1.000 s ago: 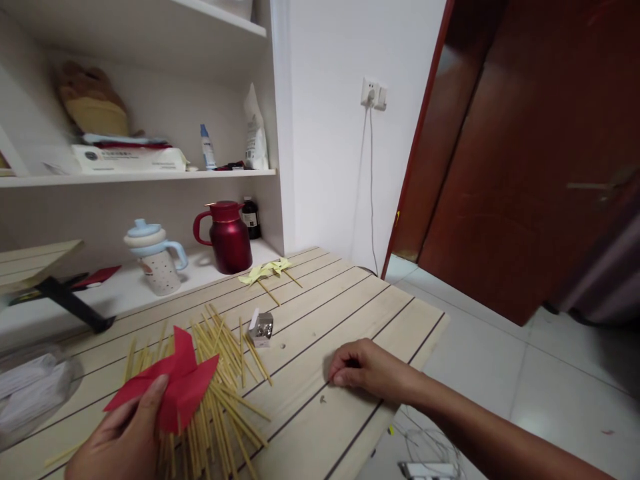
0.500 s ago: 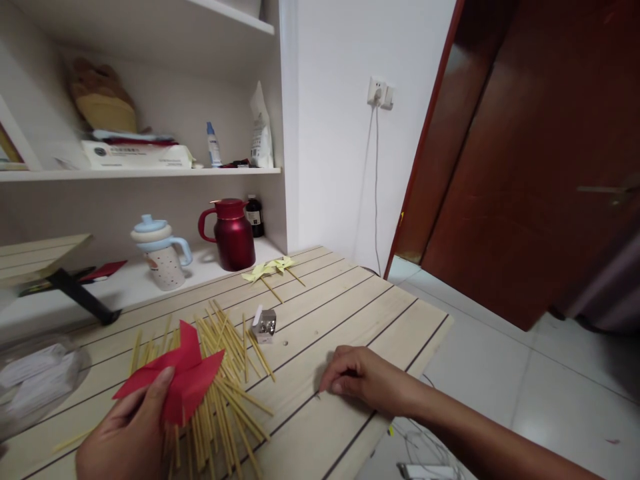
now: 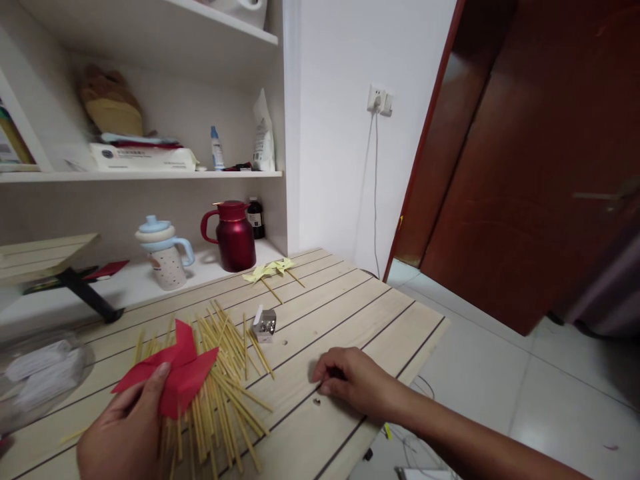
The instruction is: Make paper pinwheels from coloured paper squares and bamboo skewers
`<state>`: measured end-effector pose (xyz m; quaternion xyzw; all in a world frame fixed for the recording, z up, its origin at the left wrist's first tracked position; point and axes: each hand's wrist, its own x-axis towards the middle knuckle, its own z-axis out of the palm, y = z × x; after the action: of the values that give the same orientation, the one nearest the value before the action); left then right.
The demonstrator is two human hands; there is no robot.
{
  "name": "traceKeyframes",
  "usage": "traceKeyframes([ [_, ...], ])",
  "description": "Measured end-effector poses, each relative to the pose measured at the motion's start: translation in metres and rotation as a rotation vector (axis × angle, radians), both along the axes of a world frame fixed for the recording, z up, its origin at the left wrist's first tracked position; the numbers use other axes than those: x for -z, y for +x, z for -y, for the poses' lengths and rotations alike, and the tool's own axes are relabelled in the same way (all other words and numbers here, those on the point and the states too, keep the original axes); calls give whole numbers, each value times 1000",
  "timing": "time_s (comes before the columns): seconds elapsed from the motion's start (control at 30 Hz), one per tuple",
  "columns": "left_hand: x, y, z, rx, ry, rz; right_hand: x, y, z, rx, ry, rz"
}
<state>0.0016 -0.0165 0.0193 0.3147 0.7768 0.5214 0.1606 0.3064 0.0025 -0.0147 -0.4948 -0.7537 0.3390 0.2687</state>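
Her left hand (image 3: 123,433) grips the red pinwheel (image 3: 173,373); the right hand (image 3: 350,385) pinches narrowly at a pin (image 3: 316,402) at four o'clock. Roll it up gently.

Background items, head view: shelf unit and far end of table.

I log a red jug (image 3: 235,235) on the lower ledge, a dark bottle (image 3: 255,218) just behind it, and a pale blue-lidded cup (image 3: 163,252) to its left. On the shelf above: a white packet (image 3: 263,137), a small blue-capped bottle (image 3: 217,148), a flat white pack (image 3: 143,158). Yellow paper pinwheels (image 3: 270,269) lie at the table's far edge. Wall socket (image 3: 379,100) with a cable hanging down; brown door (image 3: 530,160) to the right.
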Motion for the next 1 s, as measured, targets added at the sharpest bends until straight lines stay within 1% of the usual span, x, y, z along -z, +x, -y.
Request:
traceKeyframes([
  [0.1, -1, 0, -2, -26, -100, 42, 0, -4, 6, 24, -3, 24],
  [0.2, -4, -1, -2, -17, -105, 56, 1, -11, 12, 107, 46, 64],
  [0.27, -4, -1, -3, 2, -117, 70, 3, -15, 16, 128, 84, 73],
  [0.43, 1, -3, -4, 30, -98, 56, 8, -16, 18, 73, 120, 41],
  [0.57, 2, -2, -4, 24, -94, 53, 9, -12, 18, 71, 141, 28],
  [0.77, 0, -2, -6, 22, -112, 47, 1, -11, 23, 41, 116, -41],
  [0.87, 1, -2, -7, 21, -126, 32, -2, -13, 27, 37, 109, -13],
  [1.0, 2, -2, -8, 21, -133, 51, 5, -17, 28, 100, 139, 90],
])
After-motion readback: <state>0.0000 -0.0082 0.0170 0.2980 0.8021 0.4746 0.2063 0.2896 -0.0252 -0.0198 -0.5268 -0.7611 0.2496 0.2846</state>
